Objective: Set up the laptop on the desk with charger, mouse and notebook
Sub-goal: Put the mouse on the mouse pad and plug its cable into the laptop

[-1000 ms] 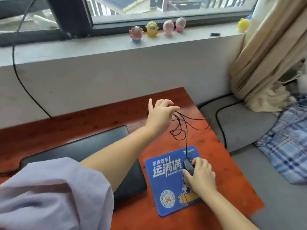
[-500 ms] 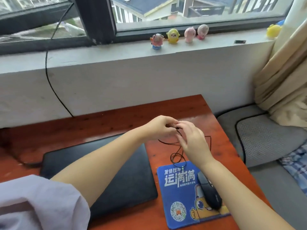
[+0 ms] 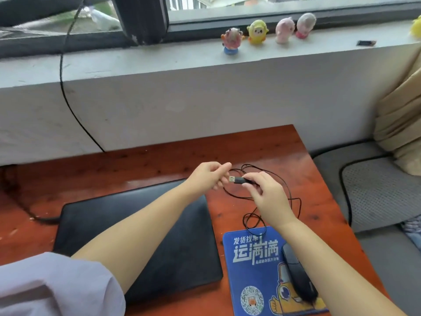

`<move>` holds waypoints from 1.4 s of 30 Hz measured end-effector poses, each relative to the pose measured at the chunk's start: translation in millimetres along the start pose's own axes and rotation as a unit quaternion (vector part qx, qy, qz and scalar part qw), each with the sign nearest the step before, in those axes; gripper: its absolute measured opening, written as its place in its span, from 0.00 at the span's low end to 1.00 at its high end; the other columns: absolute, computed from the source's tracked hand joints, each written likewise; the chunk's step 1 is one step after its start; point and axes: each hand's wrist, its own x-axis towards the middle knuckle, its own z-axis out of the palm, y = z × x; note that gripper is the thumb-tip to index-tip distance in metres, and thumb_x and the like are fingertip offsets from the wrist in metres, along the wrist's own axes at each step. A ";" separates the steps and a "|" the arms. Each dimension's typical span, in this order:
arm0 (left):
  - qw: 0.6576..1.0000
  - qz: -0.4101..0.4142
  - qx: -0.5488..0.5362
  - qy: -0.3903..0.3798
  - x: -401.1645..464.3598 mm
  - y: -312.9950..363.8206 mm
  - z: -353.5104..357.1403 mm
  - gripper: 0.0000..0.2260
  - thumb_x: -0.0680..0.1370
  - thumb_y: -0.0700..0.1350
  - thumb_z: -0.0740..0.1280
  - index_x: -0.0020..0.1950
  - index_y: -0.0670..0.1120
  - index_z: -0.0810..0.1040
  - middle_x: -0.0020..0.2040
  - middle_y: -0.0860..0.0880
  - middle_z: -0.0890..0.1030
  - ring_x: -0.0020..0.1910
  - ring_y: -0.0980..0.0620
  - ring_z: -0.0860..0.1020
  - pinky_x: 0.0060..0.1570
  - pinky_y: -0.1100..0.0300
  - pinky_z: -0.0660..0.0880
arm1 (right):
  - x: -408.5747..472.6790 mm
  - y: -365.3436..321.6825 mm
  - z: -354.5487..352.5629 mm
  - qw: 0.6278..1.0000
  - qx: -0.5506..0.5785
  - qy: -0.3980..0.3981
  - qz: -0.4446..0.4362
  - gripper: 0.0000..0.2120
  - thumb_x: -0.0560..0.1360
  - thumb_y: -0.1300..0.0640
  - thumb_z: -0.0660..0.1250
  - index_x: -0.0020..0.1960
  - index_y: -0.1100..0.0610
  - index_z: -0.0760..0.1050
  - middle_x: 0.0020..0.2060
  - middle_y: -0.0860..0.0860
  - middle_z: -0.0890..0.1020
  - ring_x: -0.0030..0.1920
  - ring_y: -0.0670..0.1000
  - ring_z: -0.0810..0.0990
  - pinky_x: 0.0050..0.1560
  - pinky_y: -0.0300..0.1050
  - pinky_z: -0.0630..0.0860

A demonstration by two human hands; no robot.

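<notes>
A closed black laptop (image 3: pixel 159 238) lies flat on the red-brown desk (image 3: pixel 136 165). To its right, a black wired mouse (image 3: pixel 298 274) rests on a blue printed mouse pad (image 3: pixel 252 270). The mouse cable (image 3: pixel 293 201) lies in loose loops behind the pad. My right hand (image 3: pixel 270 199) pinches the cable's USB plug (image 3: pixel 237 180), metal end pointing left. My left hand (image 3: pixel 208 175) is just left of the plug with fingers curled, pinching the cable by its fingertips. My left forearm crosses over the laptop lid. No notebook is in view.
A dark cord (image 3: pixel 38 218) reaches the laptop's left rear corner. Another black cable (image 3: pixel 66 94) hangs down the white wall from the window. Several small toy figures (image 3: pixel 257 31) stand on the sill. A grey cushion (image 3: pixel 376 195) and a beige curtain (image 3: pixel 401 124) are on the right.
My right hand left the mouse and rose to the cable. Both hands met on the cable, and now my right hand has drawn the USB plug out, holding it beside my left hand.
</notes>
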 end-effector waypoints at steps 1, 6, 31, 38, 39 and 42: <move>0.999 -0.010 0.023 0.043 7.9 -7.1 -5.3 0.14 0.79 0.52 0.61 0.38 0.47 0.78 0.35 0.50 0.80 0.34 0.54 0.76 0.37 0.63 0.74 | 2.0 2.7 -1.2 0.999 0.047 -0.004 0.014 0.07 0.75 0.59 0.66 0.52 0.52 0.78 0.42 0.48 0.79 0.40 0.47 0.75 0.45 0.39 0.74; 0.937 -0.078 0.317 0.125 35.8 -54.1 -28.9 0.14 0.79 0.50 0.58 0.56 0.43 0.78 0.56 0.42 0.78 0.57 0.42 0.74 0.58 0.50 0.72 | 5.5 5.6 -6.8 0.973 0.225 -0.034 0.037 0.15 0.75 0.61 0.65 0.50 0.40 0.76 0.47 0.39 0.81 0.52 0.39 0.78 0.53 0.27 0.70; 0.910 -0.051 0.386 0.145 14.7 -18.2 -51.9 0.14 0.71 0.50 0.60 0.27 0.47 0.65 0.25 0.50 0.69 0.29 0.49 0.69 0.27 0.61 0.61 | 19.2 -10.3 19.1 0.993 0.078 -0.091 -0.006 0.10 0.73 0.54 0.69 0.54 0.48 0.80 0.31 0.44 0.70 0.36 0.46 0.70 0.37 0.42 0.69; 0.917 0.010 0.353 0.184 -10.0 2.4 -64.5 0.14 0.72 0.46 0.60 0.28 0.47 0.61 0.25 0.50 0.62 0.28 0.51 0.62 0.29 0.57 0.59 | 27.4 -37.5 28.9 0.993 0.009 -0.080 -0.080 0.09 0.72 0.50 0.68 0.52 0.47 0.80 0.33 0.46 0.72 0.40 0.51 0.73 0.38 0.51 0.74; 0.919 0.014 0.349 0.184 -11.4 3.5 -64.5 0.14 0.72 0.46 0.60 0.28 0.47 0.61 0.25 0.51 0.62 0.28 0.51 0.62 0.29 0.57 0.59 | 27.9 -39.1 29.1 0.993 0.005 -0.080 -0.086 0.10 0.72 0.49 0.68 0.52 0.47 0.80 0.33 0.47 0.72 0.41 0.51 0.73 0.38 0.51 0.74; 0.922 0.016 0.342 0.183 -13.2 5.2 -63.2 0.14 0.72 0.46 0.60 0.27 0.47 0.62 0.25 0.51 0.63 0.28 0.51 0.62 0.30 0.57 0.59 | 28.7 -43.0 28.7 0.992 0.000 -0.078 -0.099 0.09 0.72 0.49 0.68 0.52 0.47 0.80 0.33 0.47 0.72 0.40 0.51 0.73 0.38 0.49 0.74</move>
